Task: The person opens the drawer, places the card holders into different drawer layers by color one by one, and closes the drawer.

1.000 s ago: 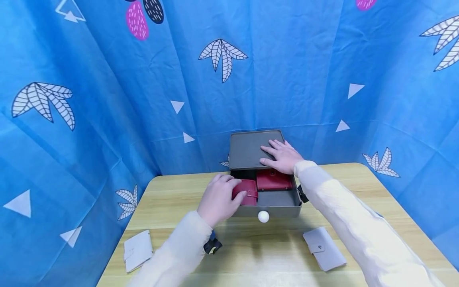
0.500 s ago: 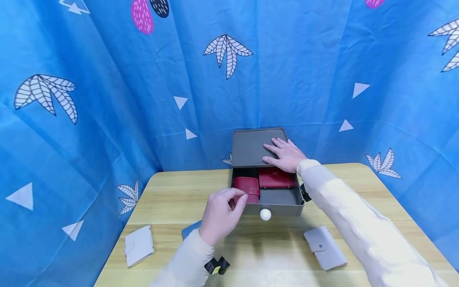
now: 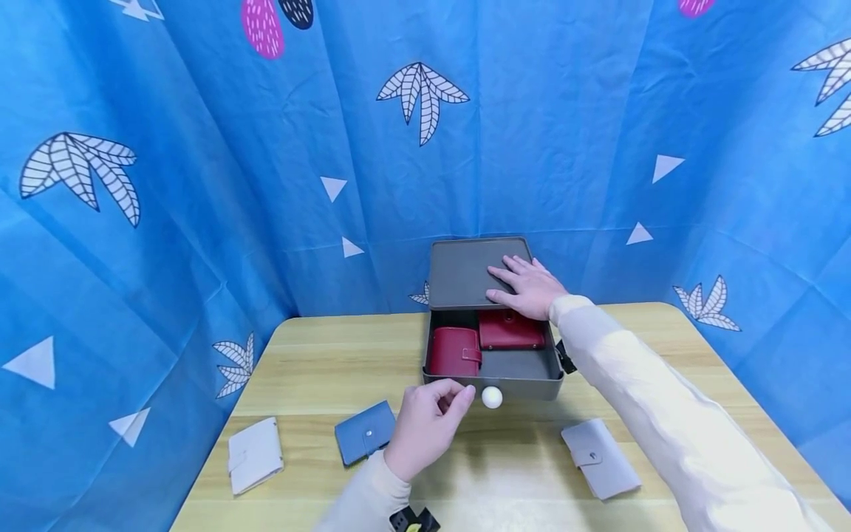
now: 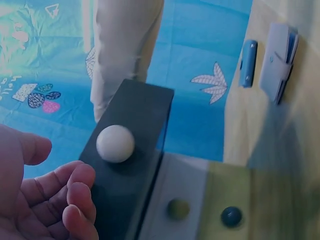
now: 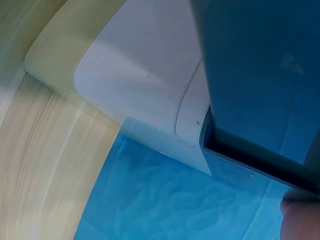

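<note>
Dark-grey boxy drawer (image 3: 532, 389), plastic-looking, juts out twd person; L hand (image 3: 428, 425), fingers loosely bent, nothing held, just short of its round white knob (image 3: 492, 397). Red leather-look wallets (image 3: 454, 352) inside lie flat, prob. to fit. R hand (image 3: 527, 288), fingers spread, rests on flat grey cabinet top (image 3: 459, 275), prob. bracing it.

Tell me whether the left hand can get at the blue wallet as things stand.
Probably yes. The left hand appears to hold nothing, and the blue wallet lies on the table close beside it in the head view. Nothing visible lies on it, though the hand hides part of its edge.
</note>
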{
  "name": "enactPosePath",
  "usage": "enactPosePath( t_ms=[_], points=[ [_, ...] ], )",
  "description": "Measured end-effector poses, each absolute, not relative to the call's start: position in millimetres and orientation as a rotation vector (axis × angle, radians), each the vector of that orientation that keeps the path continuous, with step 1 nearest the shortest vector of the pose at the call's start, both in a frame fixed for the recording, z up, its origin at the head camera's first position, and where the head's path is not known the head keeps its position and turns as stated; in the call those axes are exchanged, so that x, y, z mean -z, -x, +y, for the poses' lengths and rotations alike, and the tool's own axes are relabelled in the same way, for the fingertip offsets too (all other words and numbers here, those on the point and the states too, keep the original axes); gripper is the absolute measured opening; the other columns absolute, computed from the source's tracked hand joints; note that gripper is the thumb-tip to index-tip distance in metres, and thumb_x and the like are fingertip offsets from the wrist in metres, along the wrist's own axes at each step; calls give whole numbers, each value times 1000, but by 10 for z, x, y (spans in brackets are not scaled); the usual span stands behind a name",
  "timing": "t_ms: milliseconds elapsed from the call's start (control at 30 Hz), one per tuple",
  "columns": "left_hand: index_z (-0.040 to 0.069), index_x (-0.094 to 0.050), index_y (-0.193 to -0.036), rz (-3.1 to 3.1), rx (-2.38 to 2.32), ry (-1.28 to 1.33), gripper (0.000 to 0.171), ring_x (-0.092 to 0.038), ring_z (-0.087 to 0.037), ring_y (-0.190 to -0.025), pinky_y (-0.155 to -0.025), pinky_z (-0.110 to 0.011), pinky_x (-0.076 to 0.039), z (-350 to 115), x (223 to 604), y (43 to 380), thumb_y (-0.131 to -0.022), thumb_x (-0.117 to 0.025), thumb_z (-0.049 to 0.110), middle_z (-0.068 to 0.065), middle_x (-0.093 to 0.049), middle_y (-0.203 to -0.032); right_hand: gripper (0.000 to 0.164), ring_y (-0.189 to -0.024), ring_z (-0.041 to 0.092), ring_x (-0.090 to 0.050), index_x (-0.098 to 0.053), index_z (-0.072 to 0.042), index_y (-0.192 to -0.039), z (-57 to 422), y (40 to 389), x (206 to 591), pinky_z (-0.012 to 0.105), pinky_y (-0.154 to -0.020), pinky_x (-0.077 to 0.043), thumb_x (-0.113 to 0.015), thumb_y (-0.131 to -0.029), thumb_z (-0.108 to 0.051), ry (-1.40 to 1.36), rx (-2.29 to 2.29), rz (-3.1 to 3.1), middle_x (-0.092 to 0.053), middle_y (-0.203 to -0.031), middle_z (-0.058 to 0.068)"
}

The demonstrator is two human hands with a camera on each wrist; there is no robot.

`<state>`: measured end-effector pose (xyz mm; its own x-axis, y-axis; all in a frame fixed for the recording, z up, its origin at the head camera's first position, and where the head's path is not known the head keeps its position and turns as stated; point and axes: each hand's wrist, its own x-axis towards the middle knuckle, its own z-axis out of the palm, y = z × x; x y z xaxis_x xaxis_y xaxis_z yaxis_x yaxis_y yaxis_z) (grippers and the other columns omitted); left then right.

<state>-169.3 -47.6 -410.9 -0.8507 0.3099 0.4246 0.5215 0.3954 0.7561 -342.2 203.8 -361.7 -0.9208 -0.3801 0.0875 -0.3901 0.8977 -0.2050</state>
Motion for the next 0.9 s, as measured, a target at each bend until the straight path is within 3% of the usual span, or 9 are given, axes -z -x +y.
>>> enactPosePath(
  t_ms=[200,467,900],
  points=[
    [17,-69,-78,-2505,1579,675,31,-51,-2,-50,-49,-21,-45,-432,4216,1650,-97,-56,38,1,-63,-63,75,-146,32,-11,-33,-22,-151,2023,3428,3634,51,-116,-2,-36,-93,-68,-613,-338,-3013,-21,-157,16],
    [10,-72,-90,-2544,1869,641,33,-57,-7,-52,-50,-24,-50,-343,4392,1654,-95,-58,39,-1,-64,-67,75,-146,33,-12,-34,-21,-151,2022,3430,3639,51,-116,-2,-37,-92,-68,-606,-349,-3011,-22,-157,16],
    [-3,-68,-94,-2432,2258,487,25,-56,-13,-59,-56,-23,-51,-175,4485,1661,-98,-58,20,-15,-66,-77,85,-146,30,-9,-31,-24,-152,2021,3432,3642,51,-116,0,-32,-87,-78,-586,-342,-3033,-19,-158,13]
  ],
)
